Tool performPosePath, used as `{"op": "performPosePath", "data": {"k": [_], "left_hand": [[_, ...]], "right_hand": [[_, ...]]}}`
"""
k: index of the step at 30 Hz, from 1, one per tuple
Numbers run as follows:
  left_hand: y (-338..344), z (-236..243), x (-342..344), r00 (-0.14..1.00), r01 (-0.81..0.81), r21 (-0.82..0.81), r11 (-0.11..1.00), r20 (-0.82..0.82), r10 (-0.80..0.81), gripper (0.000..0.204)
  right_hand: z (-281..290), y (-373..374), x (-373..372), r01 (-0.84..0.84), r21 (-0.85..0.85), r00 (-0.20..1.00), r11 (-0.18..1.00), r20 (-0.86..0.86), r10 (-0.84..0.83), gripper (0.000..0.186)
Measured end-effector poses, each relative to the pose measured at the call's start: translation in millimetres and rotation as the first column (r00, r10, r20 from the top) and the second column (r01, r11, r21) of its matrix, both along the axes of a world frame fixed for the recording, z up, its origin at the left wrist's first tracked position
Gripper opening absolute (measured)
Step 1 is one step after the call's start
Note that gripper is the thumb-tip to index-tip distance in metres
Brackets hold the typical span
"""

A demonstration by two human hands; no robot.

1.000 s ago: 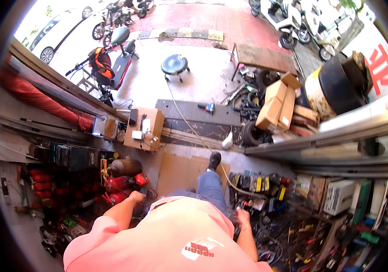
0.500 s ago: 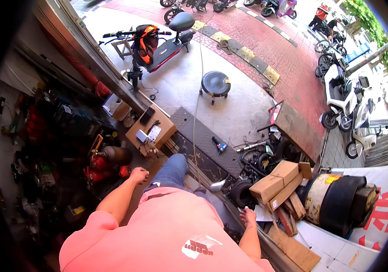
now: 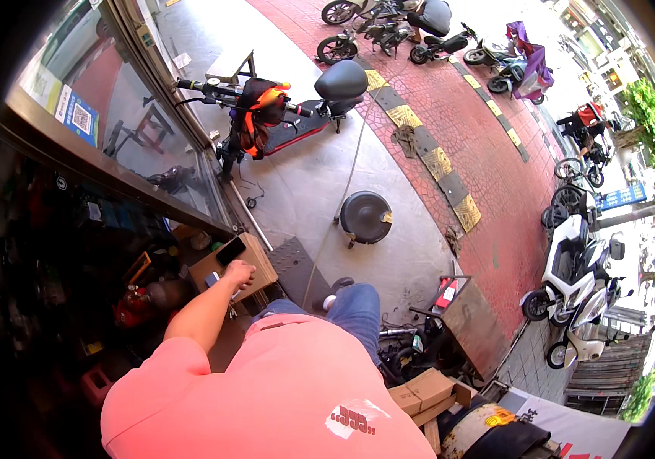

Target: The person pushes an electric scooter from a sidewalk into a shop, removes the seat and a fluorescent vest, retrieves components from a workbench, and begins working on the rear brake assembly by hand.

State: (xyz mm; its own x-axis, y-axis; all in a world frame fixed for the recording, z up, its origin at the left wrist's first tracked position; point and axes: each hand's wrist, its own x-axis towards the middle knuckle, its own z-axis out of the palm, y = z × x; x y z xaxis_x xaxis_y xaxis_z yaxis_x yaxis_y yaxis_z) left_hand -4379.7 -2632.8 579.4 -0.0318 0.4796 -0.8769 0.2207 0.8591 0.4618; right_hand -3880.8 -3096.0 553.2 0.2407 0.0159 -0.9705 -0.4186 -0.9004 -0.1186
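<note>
My left hand is over a cardboard box at the shop doorway, fingers loosely bent and apart, with nothing visible in it. Just above the hand a black phone lies on the box; a small pale object is partly behind my fingers. Whether the hand touches the box I cannot tell. My right hand is out of sight behind my pink-shirted body. My jeans-clad leg reaches toward the dark threshold plate.
Outside are a wheeled stool, a parked scooter, a hose across the floor and white scooters. A metal bench, cartons and a rusty drum crowd the right. A glass door frames the left.
I have moved forward and my view has turned toward the street. My left hand has risen from beside the red cylinders to over the box. My right hand has dropped out of view.
</note>
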Motion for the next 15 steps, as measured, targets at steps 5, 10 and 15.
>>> {"op": "performPosePath", "data": {"k": [5,10,15], "left_hand": [[137.2,-56.4,74.4,0.99,-0.125,0.149,0.981,0.086,0.113,0.018],[269.1,-71.6,173.2,0.917,-0.348,0.205,0.915,0.277,0.287,0.038],[414.4,-9.6,205.6,0.723,-0.665,0.226,0.711,0.432,0.539,0.06]], "right_hand": [[-38.0,154.4,126.9,-0.177,-0.059,0.983,0.982,0.03,0.179,0.033],[-79.0,343.0,355.4,-0.165,-0.069,0.95,0.984,0.258,0.178,0.031],[52.7,702.6,392.4,-0.474,0.396,0.815,0.786,0.534,0.222,0.027]]}}
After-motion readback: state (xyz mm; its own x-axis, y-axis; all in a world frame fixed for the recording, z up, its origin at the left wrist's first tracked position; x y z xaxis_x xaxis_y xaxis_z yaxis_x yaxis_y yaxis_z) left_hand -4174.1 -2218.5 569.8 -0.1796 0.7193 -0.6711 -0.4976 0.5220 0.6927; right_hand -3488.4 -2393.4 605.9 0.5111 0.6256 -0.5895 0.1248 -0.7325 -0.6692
